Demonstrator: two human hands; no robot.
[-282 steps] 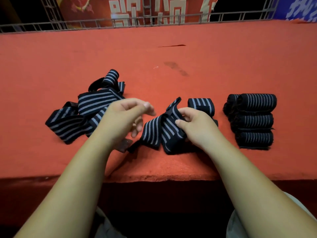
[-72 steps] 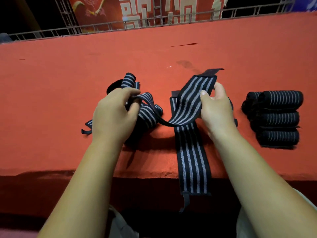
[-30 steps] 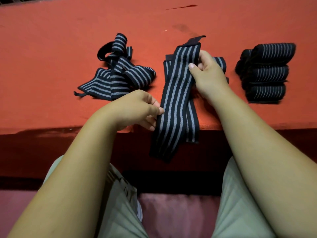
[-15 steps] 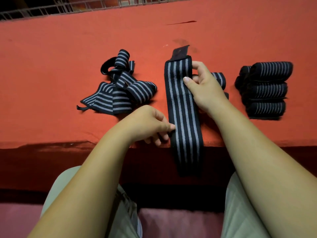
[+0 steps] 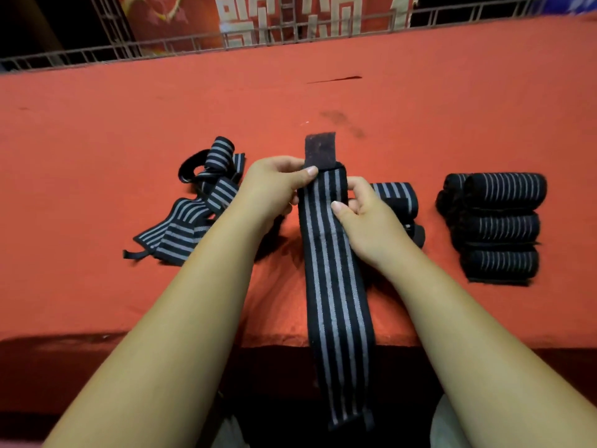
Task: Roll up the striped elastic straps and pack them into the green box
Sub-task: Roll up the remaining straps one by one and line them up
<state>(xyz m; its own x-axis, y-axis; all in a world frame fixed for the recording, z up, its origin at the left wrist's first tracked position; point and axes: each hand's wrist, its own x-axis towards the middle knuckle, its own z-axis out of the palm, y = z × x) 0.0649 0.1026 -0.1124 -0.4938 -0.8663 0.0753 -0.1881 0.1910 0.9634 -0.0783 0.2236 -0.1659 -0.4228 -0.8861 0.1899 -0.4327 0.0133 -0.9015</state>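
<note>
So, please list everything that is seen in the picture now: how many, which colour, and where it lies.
flat strap: one, black with grey stripes, centre of the table, near end hanging over the edge
tab: one, dark, on the flat strap's far end
loose straps: tangled pile, count unclear, black and grey, left
rolls: three in a row, perhaps more behind, black and grey, right
half-hidden strap: one, black and grey, behind the right hand
table: one, red cover
railing: metal, far edge
banner: red with pale characters, behind the railing
trousers: pale, bottom edge
hands: left hand and right hand, both holding the flat strap near its far end
</note>
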